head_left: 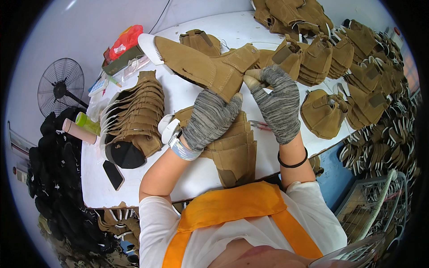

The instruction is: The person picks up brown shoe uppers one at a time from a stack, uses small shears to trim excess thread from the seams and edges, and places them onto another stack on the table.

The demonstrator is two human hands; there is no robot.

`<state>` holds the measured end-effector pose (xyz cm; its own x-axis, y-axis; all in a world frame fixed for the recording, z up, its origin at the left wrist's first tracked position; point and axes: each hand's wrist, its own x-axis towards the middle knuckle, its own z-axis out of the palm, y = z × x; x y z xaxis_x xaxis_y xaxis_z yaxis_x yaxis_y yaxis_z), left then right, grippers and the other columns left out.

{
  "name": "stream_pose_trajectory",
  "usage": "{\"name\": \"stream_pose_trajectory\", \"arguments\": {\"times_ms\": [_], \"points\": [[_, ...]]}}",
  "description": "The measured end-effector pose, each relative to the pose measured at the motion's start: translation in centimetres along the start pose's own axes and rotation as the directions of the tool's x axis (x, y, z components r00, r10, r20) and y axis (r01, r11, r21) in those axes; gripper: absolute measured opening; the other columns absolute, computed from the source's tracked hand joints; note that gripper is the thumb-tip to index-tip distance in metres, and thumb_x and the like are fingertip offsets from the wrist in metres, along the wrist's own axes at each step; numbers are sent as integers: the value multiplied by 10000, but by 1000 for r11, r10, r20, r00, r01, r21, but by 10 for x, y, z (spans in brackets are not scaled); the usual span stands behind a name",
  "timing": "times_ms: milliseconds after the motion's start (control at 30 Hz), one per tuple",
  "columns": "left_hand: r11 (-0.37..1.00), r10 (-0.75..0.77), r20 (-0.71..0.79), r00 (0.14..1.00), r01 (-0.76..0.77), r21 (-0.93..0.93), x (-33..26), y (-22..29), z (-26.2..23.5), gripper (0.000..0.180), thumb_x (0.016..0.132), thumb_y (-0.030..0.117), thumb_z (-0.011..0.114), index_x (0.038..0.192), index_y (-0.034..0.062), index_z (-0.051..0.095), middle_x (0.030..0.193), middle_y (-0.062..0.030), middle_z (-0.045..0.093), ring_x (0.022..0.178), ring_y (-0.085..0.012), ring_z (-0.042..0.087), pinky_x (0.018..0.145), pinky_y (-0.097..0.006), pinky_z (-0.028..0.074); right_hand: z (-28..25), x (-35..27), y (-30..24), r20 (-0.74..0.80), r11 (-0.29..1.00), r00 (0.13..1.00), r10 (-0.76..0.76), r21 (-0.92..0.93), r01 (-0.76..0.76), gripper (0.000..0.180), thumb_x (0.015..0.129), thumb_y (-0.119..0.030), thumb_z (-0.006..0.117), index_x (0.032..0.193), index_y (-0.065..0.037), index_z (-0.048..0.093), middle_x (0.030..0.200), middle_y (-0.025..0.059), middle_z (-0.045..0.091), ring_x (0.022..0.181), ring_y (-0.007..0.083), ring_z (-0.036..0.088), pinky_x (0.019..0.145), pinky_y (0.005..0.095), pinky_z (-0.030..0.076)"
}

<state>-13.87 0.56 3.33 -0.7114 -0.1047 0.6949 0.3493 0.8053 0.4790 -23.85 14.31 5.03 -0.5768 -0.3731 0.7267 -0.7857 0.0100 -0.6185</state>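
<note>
My left hand (210,118), in a grey knitted glove with bare fingertips, grips a brown boot upper (192,58) by its shaft. The upper is held above the table, its white-edged toe pointing to the far left. Beside the shaft's right edge, my right hand (277,100), gloved the same way, has its thumb and fingertips pinched together. What they pinch, if anything, is too small to make out. Under my left hand lies a stack of brown uppers (234,156). A small red-handled tool (260,125) lies between my hands on the white table (277,156).
Nested brown uppers (138,111) stand at left, near a phone (113,174), a pink bottle (79,131) and a green one (88,123). More uppers (317,58) crowd the far right. A fan (60,89) stands beyond the left edge; a wire cart (371,205) is at lower right.
</note>
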Motion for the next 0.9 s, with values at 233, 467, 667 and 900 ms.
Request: {"name": "stream_pose_trajectory", "arguments": {"times_ms": [233,467,667,900], "points": [[918,-291,75,954,301,-260,-2,-4,7,290,927,221,584,1106,-6,612,932,-186,659,861,-308,638,765,-368,498,4,-9,19,119,977,992,31,206,-55,165,786,-107,735,909,-23,664,819,33,624,757,127,571,716,263,483],[671,-490,124,863,464,-578,3,-20,8,362,943,263,587,1200,8,581,990,-95,673,896,-152,604,828,-301,476,-12,-13,17,162,803,978,132,561,-201,241,837,-256,680,938,-39,652,873,25,633,826,123,578,772,285,483],[611,-510,101,854,443,-656,4,-18,4,389,931,257,605,1227,8,570,1085,-71,645,974,-136,574,878,-287,459,-49,-36,64,628,989,773,-84,-45,144,276,798,-234,708,970,-26,652,871,93,658,805,236,605,775,338,491],[514,-513,108,852,405,-756,-2,-2,-3,403,912,247,628,1245,28,566,1131,-53,623,1021,-130,560,911,-289,452,-54,-39,63,154,963,983,103,-262,-60,354,810,-220,699,1109,-42,635,817,102,627,798,226,590,745,336,492]]}}
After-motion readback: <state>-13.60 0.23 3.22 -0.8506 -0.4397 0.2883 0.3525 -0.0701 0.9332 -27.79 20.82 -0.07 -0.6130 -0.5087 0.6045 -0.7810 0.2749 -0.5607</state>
